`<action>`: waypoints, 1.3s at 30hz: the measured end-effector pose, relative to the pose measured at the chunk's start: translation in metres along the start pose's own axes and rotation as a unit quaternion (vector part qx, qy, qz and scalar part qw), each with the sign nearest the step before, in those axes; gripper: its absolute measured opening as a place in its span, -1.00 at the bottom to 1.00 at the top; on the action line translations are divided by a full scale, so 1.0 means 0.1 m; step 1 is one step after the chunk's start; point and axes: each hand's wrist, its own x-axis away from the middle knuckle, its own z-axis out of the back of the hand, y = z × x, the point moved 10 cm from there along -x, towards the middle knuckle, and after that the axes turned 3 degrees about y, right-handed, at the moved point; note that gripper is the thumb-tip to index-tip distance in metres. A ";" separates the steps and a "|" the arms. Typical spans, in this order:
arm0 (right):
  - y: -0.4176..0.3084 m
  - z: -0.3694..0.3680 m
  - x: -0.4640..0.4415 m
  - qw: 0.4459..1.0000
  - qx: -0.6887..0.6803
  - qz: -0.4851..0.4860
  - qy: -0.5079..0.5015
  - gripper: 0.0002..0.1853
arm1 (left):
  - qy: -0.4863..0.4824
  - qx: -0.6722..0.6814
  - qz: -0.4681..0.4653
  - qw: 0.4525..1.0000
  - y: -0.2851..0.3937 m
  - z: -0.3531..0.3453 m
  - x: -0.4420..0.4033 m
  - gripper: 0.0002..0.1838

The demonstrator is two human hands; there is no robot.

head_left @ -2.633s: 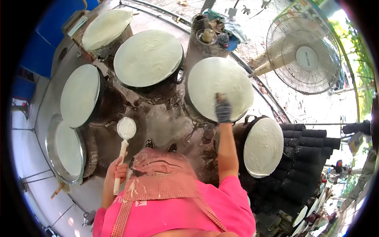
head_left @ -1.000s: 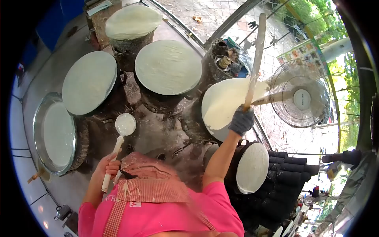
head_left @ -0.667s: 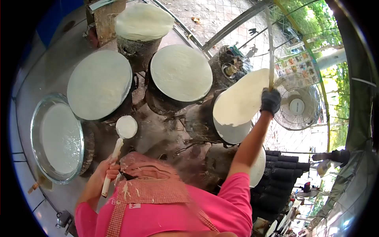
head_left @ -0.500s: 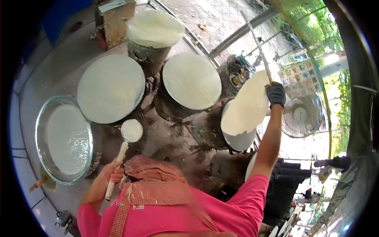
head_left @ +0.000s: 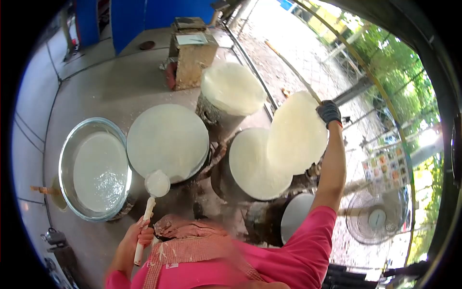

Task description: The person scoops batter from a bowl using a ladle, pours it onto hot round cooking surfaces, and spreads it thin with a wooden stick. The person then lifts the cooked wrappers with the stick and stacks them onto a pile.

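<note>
My left hand [head_left: 137,237] grips the pale handle of a ladle [head_left: 157,184], whose round bowl has white batter on it and overlaps the near edge of the left round cooking top [head_left: 167,142]. In a dark glove, my right hand [head_left: 329,113] is closed round a long stick [head_left: 293,70]. A thin white round sheet [head_left: 298,135] hangs from this stick, partly covering the middle cooking top [head_left: 252,164], which also has a white surface. I cannot tell whether the sheet's lower edge touches it. On the left, a metal basin [head_left: 62,164] holds white batter [head_left: 98,178].
Behind the cooking tops, a drum [head_left: 211,113] carries a pale, domed cover [head_left: 233,89]. Another round top [head_left: 294,216] lies by my right arm. Farther out are a worn box [head_left: 195,62], a fan [head_left: 378,219] and a wire fence.
My right hand has carried the sheet off the right-hand top to over the middle one. The ladle has come up to the left top's edge. The view has turned leftward.
</note>
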 end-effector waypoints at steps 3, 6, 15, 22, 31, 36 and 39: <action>-0.59 0.27 -0.52 0.995 0.009 0.068 0.066 -0.73 | -0.055 0.107 0.003 0.993 -0.12 -0.27 -0.09 -0.80; -1.34 0.22 -0.87 0.970 0.021 0.201 0.135 -0.77 | -0.092 0.168 -0.023 0.981 -0.20 -0.41 -0.16 -0.81; -3.05 -2.25 -0.50 0.938 -0.091 0.296 0.156 -0.88 | -0.054 0.310 -0.103 0.944 -0.47 -0.61 -0.18 -0.79; -3.23 -2.90 -0.46 0.952 -0.133 0.271 0.050 -0.87 | -0.028 0.269 -0.126 0.955 -0.58 -0.58 -0.08 -0.77; -2.37 -2.23 0.98 0.923 -0.332 0.107 0.164 -0.65 | -0.022 0.185 -0.067 0.980 -0.21 -0.10 -0.01 -0.83; -1.49 -3.09 3.59 0.744 -0.630 -0.224 0.008 -0.85 | 0.005 0.073 0.078 0.994 0.13 0.18 0.04 -0.57; -0.55 -3.61 6.04 0.683 -0.545 -0.464 0.148 -0.92 | 0.040 0.071 0.156 0.984 0.13 0.01 0.03 -0.53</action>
